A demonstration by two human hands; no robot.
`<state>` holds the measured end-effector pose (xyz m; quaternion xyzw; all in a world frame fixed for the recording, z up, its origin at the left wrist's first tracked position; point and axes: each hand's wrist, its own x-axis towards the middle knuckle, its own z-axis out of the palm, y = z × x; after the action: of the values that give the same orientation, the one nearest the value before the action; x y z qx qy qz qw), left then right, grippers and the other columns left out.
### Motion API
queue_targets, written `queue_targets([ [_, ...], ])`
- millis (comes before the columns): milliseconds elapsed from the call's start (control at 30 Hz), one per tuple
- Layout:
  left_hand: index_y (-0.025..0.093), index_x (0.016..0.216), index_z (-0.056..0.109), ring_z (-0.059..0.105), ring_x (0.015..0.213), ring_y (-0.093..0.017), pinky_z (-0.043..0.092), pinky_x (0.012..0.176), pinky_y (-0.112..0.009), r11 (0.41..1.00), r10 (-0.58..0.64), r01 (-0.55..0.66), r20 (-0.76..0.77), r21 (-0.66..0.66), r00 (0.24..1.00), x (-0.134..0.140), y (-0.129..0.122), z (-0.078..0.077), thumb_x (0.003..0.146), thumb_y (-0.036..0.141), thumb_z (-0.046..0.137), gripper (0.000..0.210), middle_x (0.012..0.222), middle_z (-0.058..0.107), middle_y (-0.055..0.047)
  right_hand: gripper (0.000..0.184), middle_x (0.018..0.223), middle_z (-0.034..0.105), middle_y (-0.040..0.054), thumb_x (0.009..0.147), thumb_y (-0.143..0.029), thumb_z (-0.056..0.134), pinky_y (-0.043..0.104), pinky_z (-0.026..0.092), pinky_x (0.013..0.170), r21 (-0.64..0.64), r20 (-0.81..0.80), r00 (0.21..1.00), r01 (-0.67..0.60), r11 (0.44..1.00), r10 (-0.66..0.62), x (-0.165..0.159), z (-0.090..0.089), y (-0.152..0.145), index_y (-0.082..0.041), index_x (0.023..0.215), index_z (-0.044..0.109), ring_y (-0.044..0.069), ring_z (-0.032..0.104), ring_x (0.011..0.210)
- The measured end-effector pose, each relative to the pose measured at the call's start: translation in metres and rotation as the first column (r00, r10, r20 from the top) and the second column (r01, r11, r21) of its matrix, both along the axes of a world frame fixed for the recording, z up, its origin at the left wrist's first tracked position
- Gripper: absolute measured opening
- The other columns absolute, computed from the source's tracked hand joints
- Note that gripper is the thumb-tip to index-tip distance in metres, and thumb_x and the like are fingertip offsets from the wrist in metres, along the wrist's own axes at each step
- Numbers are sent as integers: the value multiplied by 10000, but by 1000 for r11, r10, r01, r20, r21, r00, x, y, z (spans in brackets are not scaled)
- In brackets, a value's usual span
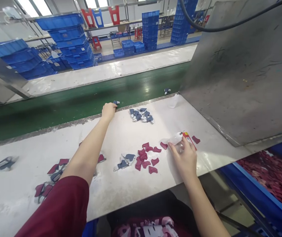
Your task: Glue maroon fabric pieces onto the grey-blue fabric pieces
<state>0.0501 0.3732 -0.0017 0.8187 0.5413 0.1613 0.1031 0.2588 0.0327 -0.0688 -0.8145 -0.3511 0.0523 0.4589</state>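
Note:
My left hand (108, 111) reaches over the edge of the green belt, its fingers closed at a small dark blue and white piece (116, 102). My right hand (184, 157) is low over the white worktop, thumb and fingers pinching a whitish translucent plastic item (174, 140) whose kind I cannot make out. Right behind those fingers lies a red and yellow printed packet (189, 141), partly covered. Loose maroon pieces (143, 155) are scattered left of my right hand. A cluster of dark blue and white pieces (141, 115) lies right of my left hand.
Another blue piece (167, 91) rides on the green belt (141, 87). A metal panel (244, 72) stands at the right, above a blue crate (254, 187) of maroon pieces. More mixed pieces (53, 172) lie beneath my left forearm. Stacked blue crates (69, 42) stand beyond the belt.

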Motion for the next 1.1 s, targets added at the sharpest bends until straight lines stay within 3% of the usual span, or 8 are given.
queue_targets([
  [200, 152, 1160, 642, 657, 1035, -250, 494, 969, -425, 997, -74, 73, 34, 35, 997, -13, -31, -6, 974, 209, 512, 234, 1096, 725, -90, 399, 840, 655, 93, 835, -545, 683, 438, 481, 846, 158, 253, 958, 101, 982, -139, -8, 8, -9, -171, 976, 672, 276, 563, 892],
  [300, 189, 1168, 617, 688, 969, -223, 503, 918, -349, 993, -119, 118, 55, 23, 991, -26, -56, -9, 918, 152, 518, 271, 1076, 750, -81, 232, 691, 582, 26, 899, -433, 659, 373, 480, 781, 211, 367, 930, -46, 976, -35, -18, 10, -12, -202, 889, 682, 210, 539, 742],
  [400, 203, 1196, 599, 693, 999, -247, 504, 913, -361, 992, -129, 128, 53, 17, 990, -39, -88, -6, 893, 153, 521, 316, 1072, 754, -92, 260, 843, 653, 75, 960, -411, 569, 385, 482, 784, 92, 406, 906, -168, 981, 118, -30, 7, -9, -210, 1015, 725, 228, 550, 825],
  [600, 185, 1162, 623, 670, 1018, -304, 511, 888, -426, 995, -95, 95, 39, 7, 995, -75, -188, 10, 946, 418, 527, 331, 1046, 737, -113, 395, 970, 617, 141, 999, -429, 433, 428, 465, 776, -102, 312, 943, -91, 991, 119, -40, -1, -6, -181, 1068, 732, 279, 527, 903],
  [700, 185, 1050, 666, 676, 967, -295, 528, 843, -410, 993, -88, 95, 85, -76, 992, -93, -243, 0, 876, 543, 631, 399, 1017, 734, -101, 403, 992, 632, 148, 998, -419, 420, 441, 458, 819, -102, 261, 958, -96, 990, 119, -39, 0, -5, -172, 1067, 731, 288, 543, 932],
  [800, 206, 1105, 671, 635, 1054, -294, 515, 908, -420, 994, -96, 104, 172, -37, 980, -99, -279, -21, 840, 454, 720, 366, 1083, 703, -88, 451, 989, 659, 161, 997, -446, 407, 457, 442, 849, -109, 234, 967, -73, 991, 97, -43, 4, 0, -149, 1099, 732, 306, 555, 947],
  [933, 236, 1091, 687, 593, 1084, -277, 490, 963, -430, 998, -53, 41, 278, 47, 959, -91, -294, -42, 874, 308, 700, 230, 1109, 656, -80, 509, 995, 665, 181, 951, -538, 481, 466, 421, 863, -133, 215, 975, -20, 991, 48, -55, 9, 11, -124, 1100, 736, 328, 557, 942],
  [1100, 220, 988, 680, 615, 1056, -278, 507, 942, -431, 998, -8, -17, 382, 63, 924, -85, -295, -48, 872, 260, 694, 123, 1065, 698, -74, 453, 954, 661, 186, 921, -514, 528, 462, 405, 855, -158, 145, 989, 22, 987, 1, -66, 13, 27, -126, 1027, 736, 331, 556, 920],
])
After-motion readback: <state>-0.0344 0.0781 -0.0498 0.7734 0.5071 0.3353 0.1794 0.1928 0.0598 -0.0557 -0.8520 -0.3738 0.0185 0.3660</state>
